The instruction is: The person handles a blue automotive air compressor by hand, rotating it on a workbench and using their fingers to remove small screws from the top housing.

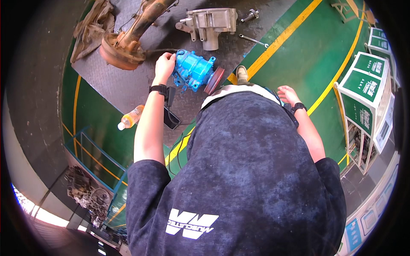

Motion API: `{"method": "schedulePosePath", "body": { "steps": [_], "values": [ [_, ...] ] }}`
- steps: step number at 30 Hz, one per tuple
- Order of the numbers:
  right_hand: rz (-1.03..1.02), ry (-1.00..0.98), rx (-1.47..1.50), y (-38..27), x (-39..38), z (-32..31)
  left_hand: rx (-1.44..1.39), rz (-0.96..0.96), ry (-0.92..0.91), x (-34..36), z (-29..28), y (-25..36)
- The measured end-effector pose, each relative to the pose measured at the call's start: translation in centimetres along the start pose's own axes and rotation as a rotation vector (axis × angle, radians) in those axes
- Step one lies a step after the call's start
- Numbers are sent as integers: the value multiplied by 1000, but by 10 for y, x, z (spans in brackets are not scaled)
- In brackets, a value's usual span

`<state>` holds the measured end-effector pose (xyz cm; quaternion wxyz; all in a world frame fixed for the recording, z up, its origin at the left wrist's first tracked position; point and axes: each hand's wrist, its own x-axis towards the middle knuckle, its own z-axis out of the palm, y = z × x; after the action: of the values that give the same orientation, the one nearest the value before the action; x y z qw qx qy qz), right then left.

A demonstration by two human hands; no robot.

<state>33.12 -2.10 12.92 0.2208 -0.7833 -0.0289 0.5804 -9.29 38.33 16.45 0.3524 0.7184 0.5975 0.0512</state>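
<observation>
A blue-painted car air-conditioning compressor [193,70] lies on the dark metal plate [124,85], its red grooved pulley [214,80] toward my right. My left hand [165,67] is closed at the compressor's left end, fingers bent against its edge; the fingertips are partly hidden. Beside my right hip, my right hand [289,95] hangs with loosely curled, separated fingers and nothing visible in it. Both wrists wear black straps. A black phone-like device [171,118] with a cable lies below my left wrist.
Farther off are a grey metal housing [210,23], a small gear shaft [250,16], a wrench [253,40] and a rusty axle with a brake drum [122,52]. A bottle of orange drink [131,117] lies left of my forearm. Green-and-white boxes [363,87] stand at right.
</observation>
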Motion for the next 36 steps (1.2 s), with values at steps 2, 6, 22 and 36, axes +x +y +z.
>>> {"method": "schedulePosePath", "body": {
  "steps": [2,6,22,36],
  "values": [
    [-5,4,-5,-3,0,2,16,-33,-15,-4,-1,16],
    [-37,-6,-59,-18,1,7,114,-38,-38,-3,-1,28],
    [-35,-14,-108,-26,3,12,88,-116,-156,18,-5,34],
    [-39,-16,-123,-30,3,11,23,-110,-66,13,8,29]
  ]
}}
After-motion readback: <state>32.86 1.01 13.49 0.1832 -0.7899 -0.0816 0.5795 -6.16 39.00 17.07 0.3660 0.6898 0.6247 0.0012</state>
